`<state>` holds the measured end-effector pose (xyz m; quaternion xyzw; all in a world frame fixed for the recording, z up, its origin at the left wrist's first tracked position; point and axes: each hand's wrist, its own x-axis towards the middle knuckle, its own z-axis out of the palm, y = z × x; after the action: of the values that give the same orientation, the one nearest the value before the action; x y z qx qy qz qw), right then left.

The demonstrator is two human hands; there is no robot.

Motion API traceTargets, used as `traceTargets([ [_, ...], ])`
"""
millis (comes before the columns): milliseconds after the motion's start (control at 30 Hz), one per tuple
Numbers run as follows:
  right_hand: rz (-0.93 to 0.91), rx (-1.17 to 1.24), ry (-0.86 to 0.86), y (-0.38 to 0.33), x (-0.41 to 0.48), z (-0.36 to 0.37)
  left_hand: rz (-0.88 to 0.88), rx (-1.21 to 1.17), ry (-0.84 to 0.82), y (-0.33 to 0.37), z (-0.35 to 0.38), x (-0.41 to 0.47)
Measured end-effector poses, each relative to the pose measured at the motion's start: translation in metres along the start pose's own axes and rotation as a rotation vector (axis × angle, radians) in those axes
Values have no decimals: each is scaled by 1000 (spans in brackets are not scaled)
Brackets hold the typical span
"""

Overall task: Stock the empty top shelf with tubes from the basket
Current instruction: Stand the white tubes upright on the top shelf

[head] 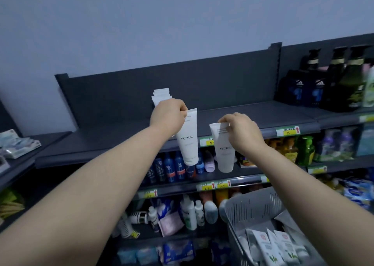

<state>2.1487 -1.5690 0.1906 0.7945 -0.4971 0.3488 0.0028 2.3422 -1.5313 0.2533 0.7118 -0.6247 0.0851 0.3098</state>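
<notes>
My left hand pinches the crimped top of a white "FLORAL" tube, which hangs cap-down in front of the dark top shelf's front edge. My right hand grips a second white "FLORAL" tube the same way, a little lower and to the right. Behind my left hand, several white tubes stand on the top shelf. The grey slotted basket at the lower right holds more white tubes.
Dark bottles crowd the top shelf's right section. Lower shelves hold blue spray cans, white bottles and green and yellow bottles. Packets lie on a side shelf at left. Price labels line the shelf edges.
</notes>
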Motion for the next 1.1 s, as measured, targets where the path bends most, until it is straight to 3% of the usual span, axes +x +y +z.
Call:
traceTargets([
  [400, -36, 105, 97, 7, 161, 50, 100, 124, 1, -19, 30, 184],
  [567, -29, 129, 18, 19, 214, 85, 73, 204, -88, -44, 59, 254],
  [1100, 38, 137, -137, 8, 286, 152, 251, 296, -310, -91, 122, 363],
])
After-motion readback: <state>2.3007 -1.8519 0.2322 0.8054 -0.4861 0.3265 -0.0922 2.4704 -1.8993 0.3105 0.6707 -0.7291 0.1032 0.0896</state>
